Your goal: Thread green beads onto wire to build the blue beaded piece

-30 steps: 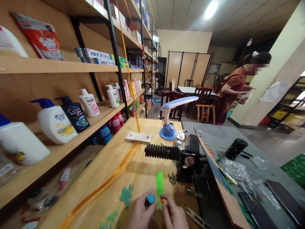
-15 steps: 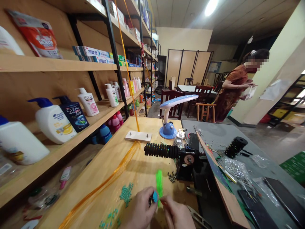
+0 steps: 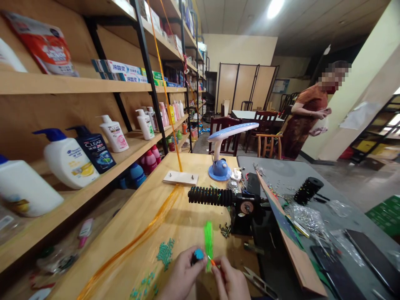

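Observation:
My left hand [image 3: 183,271] is closed around a small dark piece with a bright blue top [image 3: 198,253]; its exact kind is unclear. Close beside it, my right hand [image 3: 229,278] pinches a slim orange-handled tool [image 3: 213,262] with a thin pale tip, pointing toward the left hand. Beneath and beyond the fingertips lies a bundle of bright green strands [image 3: 208,237] on the wooden table. Small teal pieces [image 3: 165,252] are heaped left of my hands, with more scattered nearer me. Metal thread snips [image 3: 258,284] lie right of my right hand.
A black ribbed roller [image 3: 211,196] juts from a machine ahead. Orange threads [image 3: 156,223] run from a white clamp plate [image 3: 181,178] down the left side. A blue lamp [image 3: 219,170] stands behind. A person [image 3: 308,112] stands farther back, right.
My left hand has shifted slightly left, showing more of the blue top. The orange tool in my right hand has come into clearer view. The person behind has lowered their hands slightly.

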Tool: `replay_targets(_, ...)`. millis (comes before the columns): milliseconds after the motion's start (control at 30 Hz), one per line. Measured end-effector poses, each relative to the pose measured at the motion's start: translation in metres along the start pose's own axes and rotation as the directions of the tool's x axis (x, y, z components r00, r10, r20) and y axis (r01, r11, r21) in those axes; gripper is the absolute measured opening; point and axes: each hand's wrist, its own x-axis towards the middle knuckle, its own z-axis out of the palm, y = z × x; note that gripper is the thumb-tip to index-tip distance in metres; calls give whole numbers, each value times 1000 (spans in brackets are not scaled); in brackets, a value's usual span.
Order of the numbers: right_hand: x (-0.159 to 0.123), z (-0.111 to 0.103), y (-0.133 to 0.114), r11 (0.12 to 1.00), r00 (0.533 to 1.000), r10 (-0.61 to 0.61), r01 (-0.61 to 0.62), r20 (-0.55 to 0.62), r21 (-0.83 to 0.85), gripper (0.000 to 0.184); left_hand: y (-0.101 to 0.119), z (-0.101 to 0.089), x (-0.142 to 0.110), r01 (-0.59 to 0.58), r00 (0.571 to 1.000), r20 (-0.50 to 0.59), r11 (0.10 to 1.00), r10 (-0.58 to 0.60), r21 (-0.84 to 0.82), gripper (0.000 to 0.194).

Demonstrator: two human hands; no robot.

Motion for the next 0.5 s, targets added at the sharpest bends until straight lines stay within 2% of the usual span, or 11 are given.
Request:
replay_targets(167,2,-12,-2,1000,993,-10,6,115,31,38,0,0,0,78,996,44,993,-74,-89,33)
replay_targets(300,1,-10,-3,999,997,12,-14,72,34,44,7,1,-2,94,995,46,991,-90,-94,37)
replay_targets(433,-2,-6,-3,998,998,32,-35,55,52,48,11,1,-2,38,998,39,999,-39,8,41)
replay_targets(500,-1,-7,-4,995,997,49,-54,58,84,48,12,1,-1,50,997,52,998,-52,38,41)
